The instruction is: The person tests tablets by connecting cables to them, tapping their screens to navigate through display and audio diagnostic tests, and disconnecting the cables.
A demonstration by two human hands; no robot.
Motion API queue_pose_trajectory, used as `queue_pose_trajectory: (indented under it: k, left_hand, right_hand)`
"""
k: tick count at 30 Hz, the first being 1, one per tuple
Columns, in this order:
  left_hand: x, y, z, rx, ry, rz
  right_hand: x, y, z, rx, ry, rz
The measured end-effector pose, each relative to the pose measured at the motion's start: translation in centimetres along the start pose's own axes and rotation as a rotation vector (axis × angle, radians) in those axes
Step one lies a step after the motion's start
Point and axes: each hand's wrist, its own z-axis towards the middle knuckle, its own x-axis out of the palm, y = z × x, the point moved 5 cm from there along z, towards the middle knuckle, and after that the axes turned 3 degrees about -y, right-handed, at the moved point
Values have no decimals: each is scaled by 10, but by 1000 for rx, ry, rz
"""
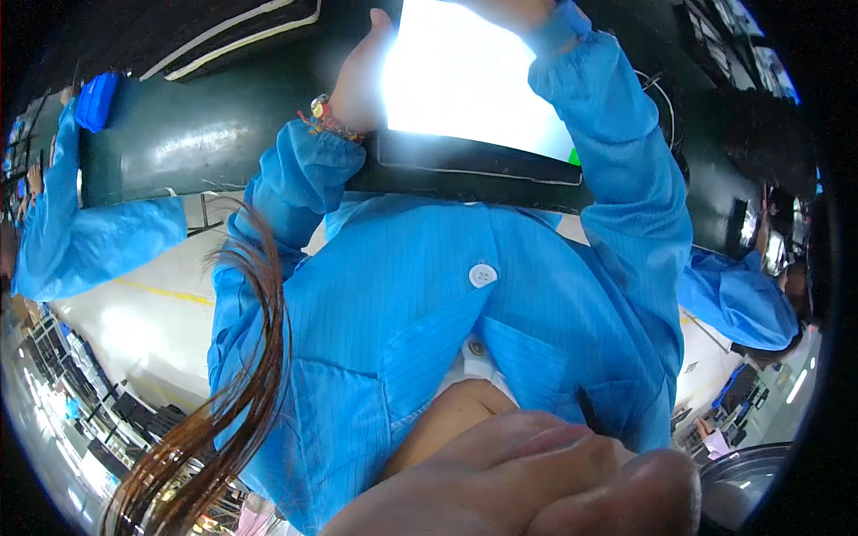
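Observation:
A flat panel (469, 76) glows white in front of me at the top of the view, with a dark lower frame (478, 163). Along its left edge lies my left hand (362, 76), a beaded bracelet on the wrist. The thumb of that hand points up; glare and the panel hide the other fingers, so I cannot tell whether it grips the edge. My right hand (514, 11) reaches over the panel's upper right part. Its fingers are washed out by the light or cut off by the picture's top edge. A small green patch (575, 157) shows at the panel's lower right corner.
The panel rests on a dark green worktable (201, 143). Pale strips or cables (237, 40) lie at its far left. A blue box-like object (96, 102) stands near the left end, beside a co-worker's blue sleeve (61, 183). Another blue-clad person (742, 299) is at right.

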Motion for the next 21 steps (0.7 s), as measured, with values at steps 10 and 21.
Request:
queue_pose_trajectory:
  k: [10, 21]
  left_hand:
    - [12, 4, 2, 341, 367, -128]
    - [21, -21, -15, 82, 383, -93]
  right_hand:
    - [18, 74, -117, -618, -108, -322]
    - [-74, 36, -173, -50, -196, -732]
